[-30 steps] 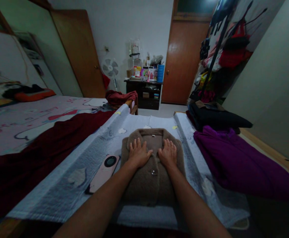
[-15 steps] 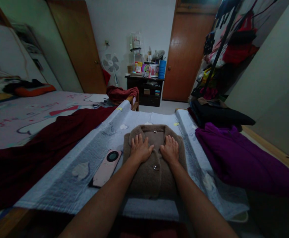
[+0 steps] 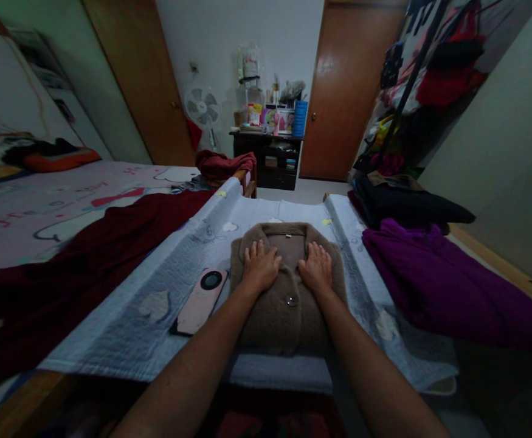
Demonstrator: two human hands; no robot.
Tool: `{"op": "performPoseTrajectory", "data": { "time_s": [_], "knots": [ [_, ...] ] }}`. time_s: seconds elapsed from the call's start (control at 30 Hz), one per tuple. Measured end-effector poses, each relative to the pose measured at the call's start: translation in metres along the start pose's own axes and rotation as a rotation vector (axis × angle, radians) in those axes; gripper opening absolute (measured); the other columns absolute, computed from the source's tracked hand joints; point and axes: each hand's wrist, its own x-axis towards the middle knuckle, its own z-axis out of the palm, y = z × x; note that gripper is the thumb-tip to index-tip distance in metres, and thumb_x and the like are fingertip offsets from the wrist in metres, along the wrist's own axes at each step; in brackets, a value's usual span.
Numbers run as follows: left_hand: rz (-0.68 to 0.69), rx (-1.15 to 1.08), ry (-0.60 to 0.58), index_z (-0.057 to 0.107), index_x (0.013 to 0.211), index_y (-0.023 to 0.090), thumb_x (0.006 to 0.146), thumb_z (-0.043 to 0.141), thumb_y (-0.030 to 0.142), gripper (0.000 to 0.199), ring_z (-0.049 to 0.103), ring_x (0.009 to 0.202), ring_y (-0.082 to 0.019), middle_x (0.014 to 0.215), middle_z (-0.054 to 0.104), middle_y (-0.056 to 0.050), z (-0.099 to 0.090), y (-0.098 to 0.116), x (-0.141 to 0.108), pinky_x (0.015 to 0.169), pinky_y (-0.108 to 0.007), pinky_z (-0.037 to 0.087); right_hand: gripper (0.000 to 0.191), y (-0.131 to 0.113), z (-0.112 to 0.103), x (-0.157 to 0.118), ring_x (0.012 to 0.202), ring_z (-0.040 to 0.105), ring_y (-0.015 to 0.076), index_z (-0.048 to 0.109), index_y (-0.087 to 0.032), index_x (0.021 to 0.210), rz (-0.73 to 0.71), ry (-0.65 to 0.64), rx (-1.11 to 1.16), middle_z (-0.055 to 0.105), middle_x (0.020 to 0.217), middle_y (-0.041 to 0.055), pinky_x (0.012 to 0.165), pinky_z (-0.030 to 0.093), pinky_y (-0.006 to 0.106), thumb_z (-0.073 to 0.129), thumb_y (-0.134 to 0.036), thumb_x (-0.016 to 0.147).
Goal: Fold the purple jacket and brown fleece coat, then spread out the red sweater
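Note:
A brown fuzzy coat (image 3: pixel 266 325) lies folded into a rectangle in front of me, its collar at the far end and one round button showing. My left hand (image 3: pixel 261 267) rests palm down on the left side of its collar, fingers spread. On the right side of the collar my right hand (image 3: pixel 317 267) lies flat too, thumb pointing inward. Beneath the coat is a pale blue cloth (image 3: pixel 124 340) with leaf and cloud patterns. Left of the coat, near my left forearm, a pink phone (image 3: pixel 200 301) lies back side up.
Dark red fabric (image 3: pixel 87 255) drapes along the bed (image 3: pixel 65 188) at left. At right sit a folded purple garment (image 3: pixel 439 280) and dark folded clothes (image 3: pixel 411 201). Farther back stand a fan (image 3: pixel 202 106) and a black cabinet (image 3: pixel 266 161) beside a wooden door (image 3: pixel 352 91).
My view has shifted slightly, so the scene sits a little higher. The thumb and fingers of both hands have moved only slightly on the collar; the coat stays folded.

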Motion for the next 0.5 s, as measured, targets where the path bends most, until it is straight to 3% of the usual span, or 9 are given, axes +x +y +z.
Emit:
{"op": "performPoseTrajectory", "data": {
  "time_s": [0.07,0.17,0.23,0.33,0.4,0.5],
  "knots": [
    [0.065,-0.097,-0.034,0.057,0.131,0.029,0.093,0.038,0.031,0.042,0.022,0.145,-0.033,0.156,0.033,-0.004,-0.009,-0.002,-0.002,0.114,-0.059,0.016,0.063,0.0,0.0,0.0,0.142,0.028,0.0264,0.04,-0.006,0.145,0.003,-0.002,0.001,0.038,0.152,0.0131,0.115,0.016,0.04,0.041,-0.028,0.086],
    [0.246,-0.206,-0.142,0.055,0.132,0.031,0.082,0.041,0.012,0.056,0.02,0.147,-0.027,0.152,0.041,0.002,-0.019,0.0,-0.008,0.116,-0.061,0.01,0.063,0.0,-0.001,0.001,0.141,0.029,0.0266,0.039,-0.007,0.145,0.0,-0.005,0.011,0.038,0.152,0.013,0.115,0.017,0.04,0.042,-0.028,0.086],
    [0.329,-0.196,-0.196,0.053,0.133,0.031,0.077,0.042,0.006,0.062,0.023,0.145,-0.025,0.146,0.049,0.001,-0.021,0.004,-0.013,0.116,-0.062,0.005,0.063,0.001,-0.002,0.001,0.141,0.029,0.0269,0.04,-0.007,0.145,-0.001,-0.008,0.015,0.038,0.153,0.0129,0.115,0.017,0.04,0.042,-0.029,0.085],
    [0.346,-0.111,-0.171,0.059,0.124,0.032,0.081,0.044,0.006,0.053,0.038,0.136,-0.024,0.132,0.059,-0.001,-0.021,0.011,-0.017,0.115,-0.062,0.004,0.063,0.001,-0.001,0.001,0.141,0.029,0.027,0.04,-0.006,0.144,-0.002,-0.007,0.019,0.038,0.153,0.013,0.115,0.016,0.04,0.043,-0.029,0.085],
    [0.339,-0.075,-0.116,0.066,0.111,0.031,0.084,0.046,0.008,0.04,0.046,0.126,-0.024,0.12,0.064,-0.002,-0.02,0.013,-0.018,0.116,-0.058,0.009,0.063,0.001,-0.001,0.001,0.141,0.029,0.0267,0.04,-0.006,0.144,0.0,-0.003,0.024,0.038,0.152,0.0132,0.115,0.016,0.04,0.042,-0.029,0.086],
    [0.334,-0.082,-0.025,0.068,0.097,0.026,0.085,0.049,0.01,0.028,0.051,0.113,-0.023,0.106,0.067,-0.004,-0.021,0.013,-0.021,0.11,-0.047,0.028,0.063,0.001,-0.001,0.001,0.141,0.028,0.0267,0.04,-0.006,0.144,0.006,0.002,0.034,0.038,0.152,0.0131,0.116,0.015,0.04,0.041,-0.028,0.086]
  ]
}}
